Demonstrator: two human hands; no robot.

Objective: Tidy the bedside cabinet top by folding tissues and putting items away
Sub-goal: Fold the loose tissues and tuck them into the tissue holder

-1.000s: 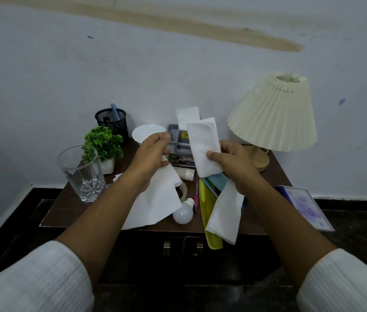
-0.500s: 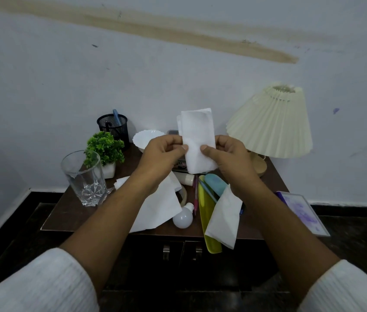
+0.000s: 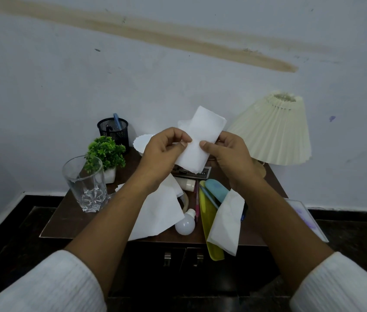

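A white tissue (image 3: 202, 134), folded into a narrow strip, is held up above the back of the brown cabinet top (image 3: 65, 212). My left hand (image 3: 164, 152) pinches its left edge and my right hand (image 3: 230, 154) pinches its right edge. Below my left forearm a large unfolded tissue (image 3: 157, 212) lies spread on the cabinet. Another tissue (image 3: 227, 221) drapes over a yellow tray (image 3: 207, 219) at the front edge.
A clear glass (image 3: 85, 183), a small green plant (image 3: 106, 152), a black mesh pen holder (image 3: 113, 129) and a white scalloped dish (image 3: 139, 140) stand at the left. A pleated lamp (image 3: 272, 131) stands at the right. A light bulb (image 3: 186, 224), pens and a blue case (image 3: 216, 190) lie in the middle.
My left hand came over and took the tissue's left edge. Both hands now hold the strip, which has tilted to the right.
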